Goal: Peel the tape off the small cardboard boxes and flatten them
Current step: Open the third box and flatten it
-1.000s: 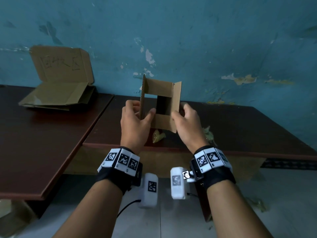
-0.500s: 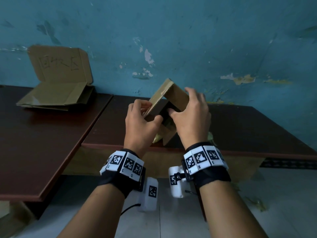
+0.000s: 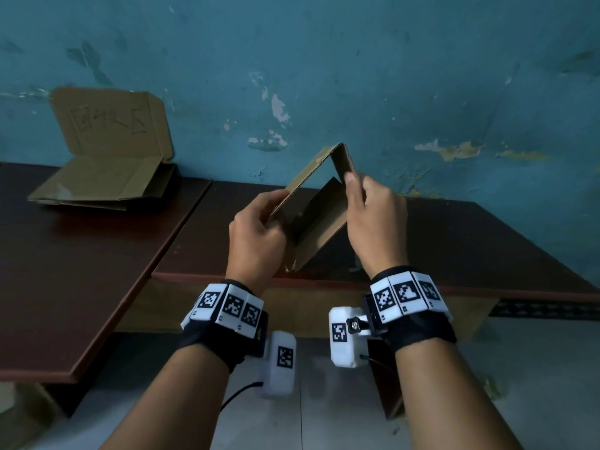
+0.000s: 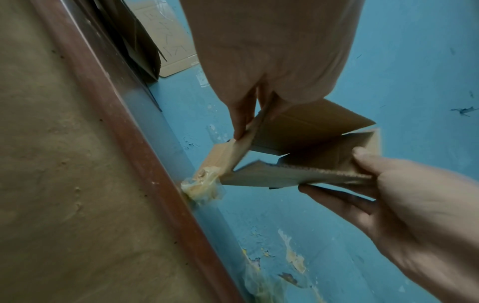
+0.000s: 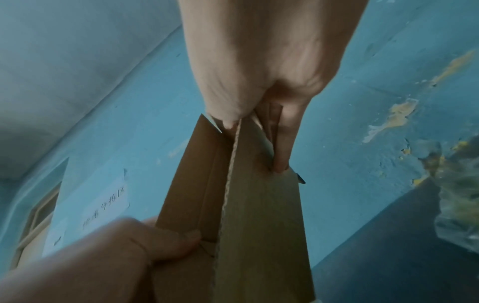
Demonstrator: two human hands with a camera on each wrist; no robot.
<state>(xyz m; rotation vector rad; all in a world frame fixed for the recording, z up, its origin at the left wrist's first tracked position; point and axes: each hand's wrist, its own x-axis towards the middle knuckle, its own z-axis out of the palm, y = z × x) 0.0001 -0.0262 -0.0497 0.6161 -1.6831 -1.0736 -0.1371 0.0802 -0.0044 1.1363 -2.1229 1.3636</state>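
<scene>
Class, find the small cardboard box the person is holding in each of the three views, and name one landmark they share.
Head: small cardboard box centre, between left hand and right hand.
Left wrist: centre-right.
Right wrist: lower centre.
Shared landmark: peeling blue wall.

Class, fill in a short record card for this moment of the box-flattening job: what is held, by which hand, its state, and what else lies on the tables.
held item: small cardboard box, opened into a tube, half collapsed, held in the air
left hand: grips the box's left edge
right hand: pinches the box's right panel, thumb in front
tape: crumpled wad at the table edge
pile: flattened cardboard on the left table, one flap leaning on the wall
stage: box not yet flat
</scene>
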